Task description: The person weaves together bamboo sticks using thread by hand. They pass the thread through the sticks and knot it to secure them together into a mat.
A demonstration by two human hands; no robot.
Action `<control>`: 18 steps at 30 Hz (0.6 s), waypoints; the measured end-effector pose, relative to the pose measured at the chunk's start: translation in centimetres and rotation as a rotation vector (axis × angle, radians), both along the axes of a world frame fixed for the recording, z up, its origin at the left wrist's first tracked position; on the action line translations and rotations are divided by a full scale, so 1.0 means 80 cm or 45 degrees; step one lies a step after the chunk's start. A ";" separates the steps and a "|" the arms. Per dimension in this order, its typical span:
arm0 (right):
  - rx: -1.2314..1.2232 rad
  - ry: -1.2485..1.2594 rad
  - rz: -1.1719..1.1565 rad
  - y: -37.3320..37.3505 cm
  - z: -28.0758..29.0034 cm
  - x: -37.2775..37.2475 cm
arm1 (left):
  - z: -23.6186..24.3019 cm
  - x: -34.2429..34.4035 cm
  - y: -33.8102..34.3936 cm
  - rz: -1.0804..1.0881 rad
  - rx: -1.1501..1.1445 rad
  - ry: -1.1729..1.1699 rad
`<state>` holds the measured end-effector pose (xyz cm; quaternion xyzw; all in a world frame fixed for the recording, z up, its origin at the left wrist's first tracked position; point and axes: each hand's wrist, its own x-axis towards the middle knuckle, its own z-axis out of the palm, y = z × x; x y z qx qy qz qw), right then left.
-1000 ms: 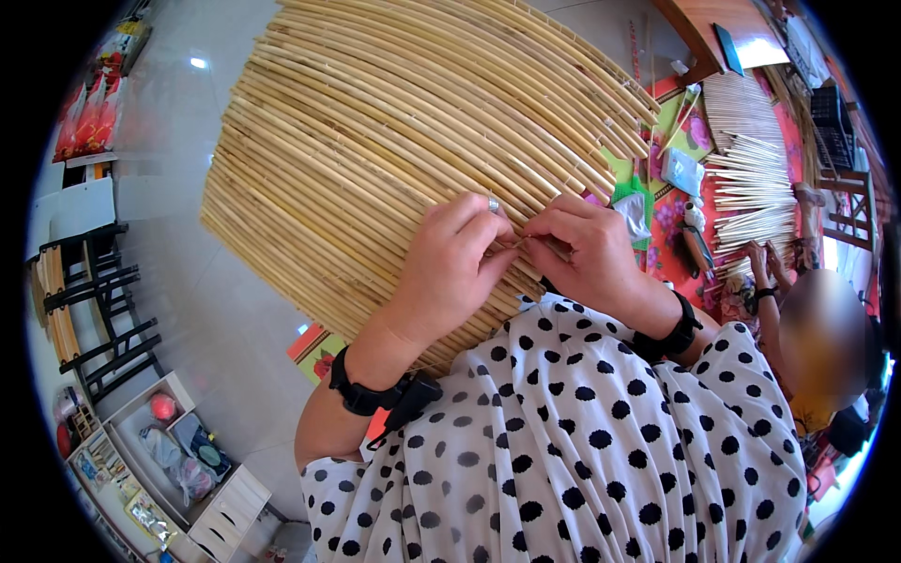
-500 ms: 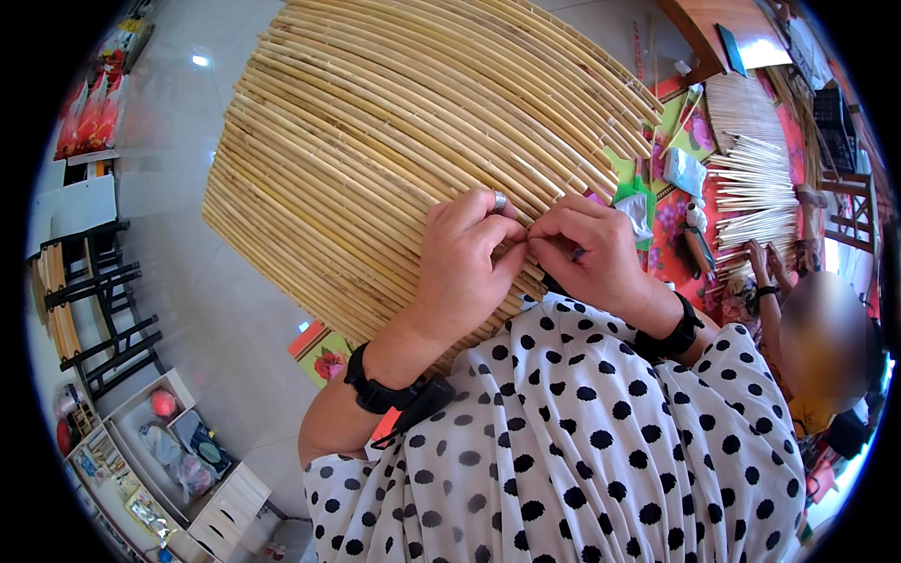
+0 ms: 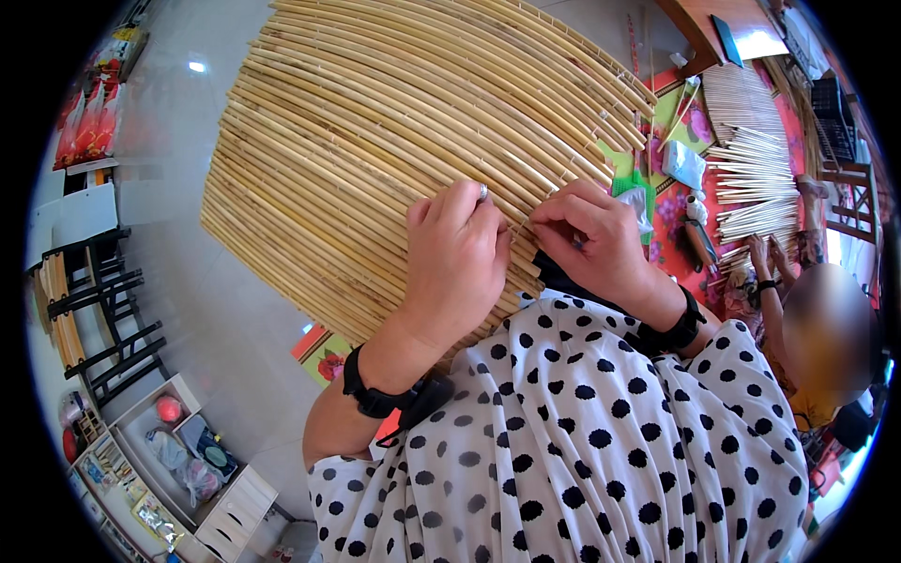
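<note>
Under both hands: bamboo-slat mat (image 3: 394, 141), mostly bound, near edge unfinished | left hand (image 3: 455, 263) curled, fingertips pressing slats at that edge | right hand (image 3: 591, 239) just beside, pinching something too small to identify | farther right: loose sticks (image 3: 751, 159).

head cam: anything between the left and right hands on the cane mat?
Nothing separate. Between the left hand and right hand, the head view shows only a narrow strip of the cane mat itself.

Open floor (image 3: 188, 272) left of the cane mat (image 3: 394, 122); cluttered mat (image 3: 676, 202) and co-worker's hand (image 3: 760, 253) right.
</note>
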<state>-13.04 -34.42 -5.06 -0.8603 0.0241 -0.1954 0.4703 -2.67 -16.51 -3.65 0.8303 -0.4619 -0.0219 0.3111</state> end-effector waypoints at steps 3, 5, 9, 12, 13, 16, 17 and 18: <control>0.004 0.013 -0.009 -0.001 0.002 -0.002 | 0.006 0.003 -0.004 -0.020 0.062 -0.012; -0.051 -0.035 -0.023 0.001 0.001 -0.001 | 0.009 0.006 -0.005 -0.046 0.107 -0.018; -0.190 -0.117 -0.013 0.001 -0.001 0.000 | 0.013 0.007 -0.006 -0.074 0.162 -0.029; -0.308 -0.119 -0.002 0.002 -0.006 0.001 | 0.016 0.009 -0.008 -0.091 0.193 -0.047; -0.337 -0.100 0.004 0.002 -0.005 0.001 | 0.016 0.010 -0.009 -0.098 0.210 -0.057; -0.416 -0.044 0.031 0.004 -0.005 0.003 | 0.016 0.012 -0.012 -0.108 0.234 -0.086; -0.439 -0.026 0.046 0.003 -0.004 0.004 | 0.016 0.013 -0.013 -0.109 0.238 -0.095; -0.463 -0.008 0.062 0.003 -0.004 0.004 | 0.015 0.013 -0.012 -0.103 0.219 -0.080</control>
